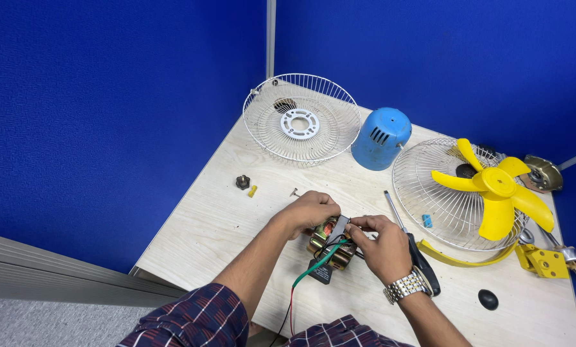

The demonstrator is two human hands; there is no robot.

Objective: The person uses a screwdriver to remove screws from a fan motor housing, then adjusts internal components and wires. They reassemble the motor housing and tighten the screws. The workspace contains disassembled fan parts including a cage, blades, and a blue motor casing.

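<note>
While both hands work at the table's (192, 231) near edge, the left hand (310, 211) curls its fingers closed over the fan motor (330, 247) (brassy windings, green and red leads trailing toward the person). The right hand (381, 244) pinches a small grey part (339, 225) atop that motor between thumb and fingertips. A screwdriver (410, 238) lies just beside the right wrist; the yellow blade (493, 189) rests on a wire guard (429, 193).
</note>
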